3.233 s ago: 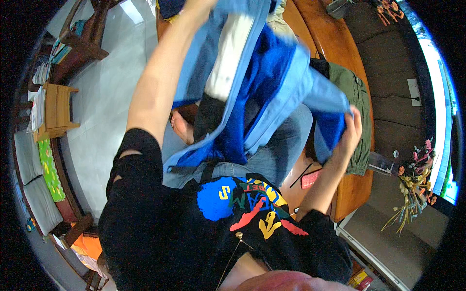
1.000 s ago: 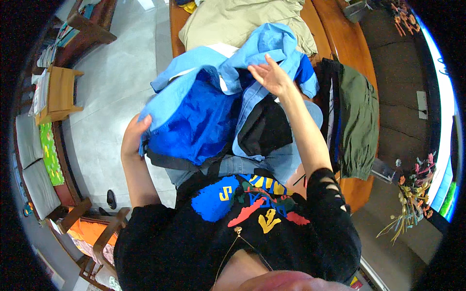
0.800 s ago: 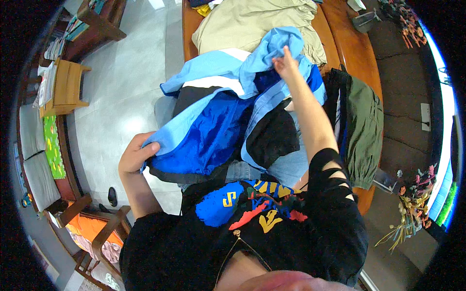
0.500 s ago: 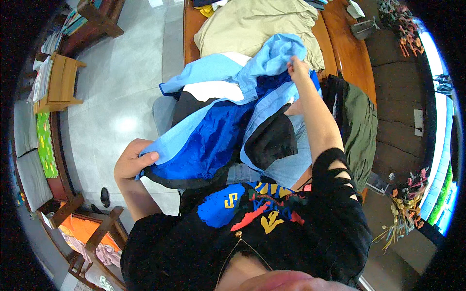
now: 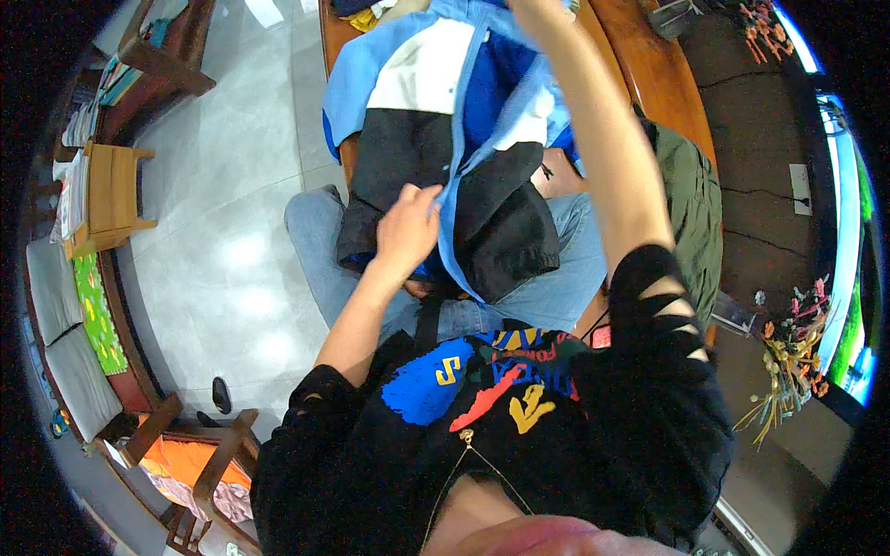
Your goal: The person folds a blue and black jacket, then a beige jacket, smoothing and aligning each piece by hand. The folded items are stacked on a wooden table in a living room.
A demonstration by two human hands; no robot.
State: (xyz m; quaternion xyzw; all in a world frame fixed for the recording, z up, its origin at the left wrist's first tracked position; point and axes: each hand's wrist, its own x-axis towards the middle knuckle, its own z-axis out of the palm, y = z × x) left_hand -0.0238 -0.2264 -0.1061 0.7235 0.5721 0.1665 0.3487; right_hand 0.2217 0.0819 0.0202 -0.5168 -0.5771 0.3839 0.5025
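Note:
A colour-block jacket (image 5: 403, 144) in light blue, white and black is spread from the wooden table down over my lap, front side up. Its front hangs partly open, and the bright blue lining (image 5: 503, 79) shows inside. My left hand (image 5: 408, 227) is closed on the jacket's front edge, about midway down, with thumb and fingers at the light blue strip. Stretched far forward, my right hand (image 5: 533, 13) is at the top of the jacket near the collar. The picture's upper edge cuts off its fingers, so their grip is hidden.
The wooden table (image 5: 663, 69) carries other folded clothes (image 5: 363, 17) at the far end. A dark green garment (image 5: 688, 190) lies on the right. To the left stand a small wooden stool (image 5: 116, 199) and a wooden chair (image 5: 209, 463). Dried flowers (image 5: 788, 371) are at the right.
The jacket has been turned from lining showing to its outer front facing up. My left hand moved right and inward to the front edge; my right hand reached farther forward.

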